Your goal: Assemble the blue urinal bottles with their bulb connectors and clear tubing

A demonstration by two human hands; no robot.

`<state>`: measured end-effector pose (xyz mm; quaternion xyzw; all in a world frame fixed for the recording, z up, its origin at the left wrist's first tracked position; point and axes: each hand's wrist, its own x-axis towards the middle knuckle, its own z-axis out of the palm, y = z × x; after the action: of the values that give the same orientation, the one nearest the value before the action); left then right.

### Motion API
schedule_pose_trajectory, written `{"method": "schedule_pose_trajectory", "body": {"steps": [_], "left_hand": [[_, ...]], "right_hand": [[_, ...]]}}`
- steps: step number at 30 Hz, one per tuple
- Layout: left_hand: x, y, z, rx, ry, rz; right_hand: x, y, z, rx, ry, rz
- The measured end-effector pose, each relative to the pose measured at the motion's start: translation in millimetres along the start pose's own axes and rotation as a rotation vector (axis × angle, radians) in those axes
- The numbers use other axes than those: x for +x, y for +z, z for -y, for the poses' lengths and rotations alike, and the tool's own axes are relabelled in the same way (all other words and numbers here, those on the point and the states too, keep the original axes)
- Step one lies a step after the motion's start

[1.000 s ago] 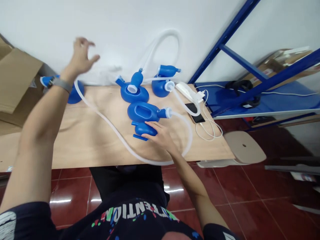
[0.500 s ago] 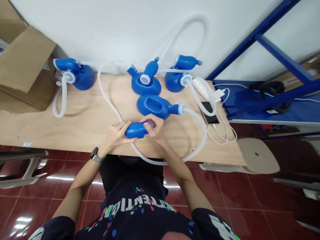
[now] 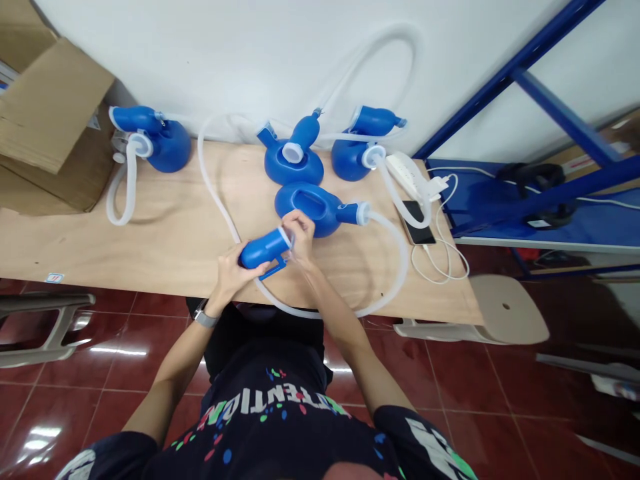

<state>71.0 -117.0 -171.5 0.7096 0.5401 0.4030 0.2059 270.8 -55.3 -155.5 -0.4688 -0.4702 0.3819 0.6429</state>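
My left hand wraps round the narrow end of a blue plastic urinal head, a cup-like piece with a white rim and a side handle. My right hand has its fingers closed at the white rim; what lies under them is partly hidden. Just beyond my hands, a blue urinal bottle rests on its side with a hole-shaped grip. From its spout, a translucent hose loops across the table's front edge and passes beneath the urinal head. Whether the hose joins the held piece, I cannot tell.
More blue urinal bottles stand along the wall: one at left, one in the middle, one at right. A cardboard box sits left. A phone with cables and a power strip lie right, beside a blue rack.
The urinal head has turned, its rim end lifting away from me, so the white rim and handle now show. My right hand has moved slightly left and forward.
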Motion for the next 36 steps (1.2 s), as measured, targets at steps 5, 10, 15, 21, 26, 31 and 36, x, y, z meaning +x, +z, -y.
{"method": "schedule_pose_trajectory", "body": {"steps": [5, 10, 15, 21, 26, 31, 36], "left_hand": [[-6.7, 1.9, 4.0, -0.055, -0.198, -0.014], [-4.7, -12.7, 24.2, 0.011, -0.213, -0.043], [2.3, -30.8, 39.1, 0.03, -0.183, 0.01], [5.0, -33.2, 20.2, 0.055, -0.029, 0.158], [2.8, -32.5, 4.1, 0.076, 0.035, 0.192], [3.9, -34.4, -4.2, 0.091, 0.083, 0.198], [3.0, -35.7, -11.6, 0.062, 0.128, 0.259]], "right_hand": [[9.6, -17.6, 2.8, -0.187, -0.134, -0.021], [3.7, -55.3, 3.0, -0.326, -0.178, 0.118], [4.1, -81.4, 3.0, -0.53, -0.154, 0.191], [-13.2, -62.4, 19.7, -0.576, -0.292, 0.439], [-26.6, -51.5, 31.4, -0.364, -0.165, 0.485], [-32.4, -61.7, 40.2, -0.244, -0.036, 0.6], [-39.3, -58.3, 40.6, -0.175, -0.042, 0.601]]}}
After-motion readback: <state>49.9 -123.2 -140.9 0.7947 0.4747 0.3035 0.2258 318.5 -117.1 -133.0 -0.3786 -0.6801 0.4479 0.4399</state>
